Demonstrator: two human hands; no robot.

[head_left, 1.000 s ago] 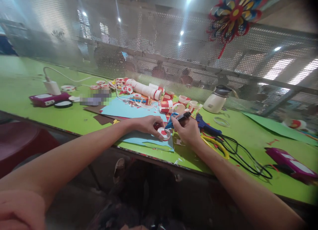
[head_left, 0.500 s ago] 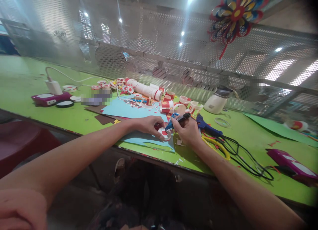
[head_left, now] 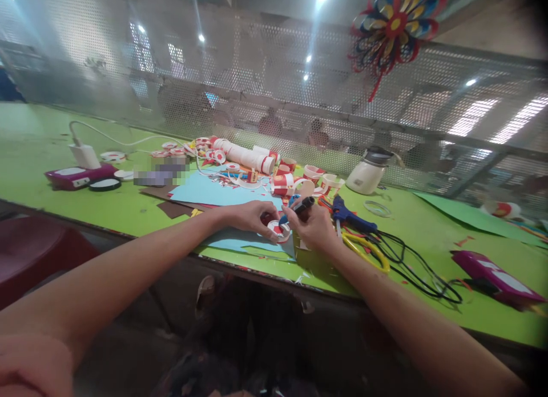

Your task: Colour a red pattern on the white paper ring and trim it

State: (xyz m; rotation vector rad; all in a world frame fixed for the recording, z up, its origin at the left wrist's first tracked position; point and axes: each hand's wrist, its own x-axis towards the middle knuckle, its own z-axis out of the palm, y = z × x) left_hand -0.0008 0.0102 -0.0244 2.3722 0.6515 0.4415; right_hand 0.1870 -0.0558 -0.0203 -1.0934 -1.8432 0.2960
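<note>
My left hand point(head_left: 253, 215) rests on the light blue paper sheet point(head_left: 214, 191) and pinches a small red-and-white paper ring point(head_left: 277, 231) against it, fingers curled round the ring. Just to its right, my right hand point(head_left: 315, 228) is closed round a black marker point(head_left: 302, 205) whose tip points left toward the ring. Both hands sit near the front edge of the green table point(head_left: 47, 140).
Behind the hands lie several red-and-white paper rings and a white paper roll point(head_left: 244, 155). A blue glue gun point(head_left: 349, 216), yellow-handled scissors point(head_left: 368, 251) and black cables point(head_left: 411, 265) lie right. A white kettle point(head_left: 367, 171), purple boxes point(head_left: 75, 176) and a charger are further off. A perforated screen backs the table.
Both hands keep their grips and barely shift; the view has swung slightly, so everything sits a little further left in the picture.
</note>
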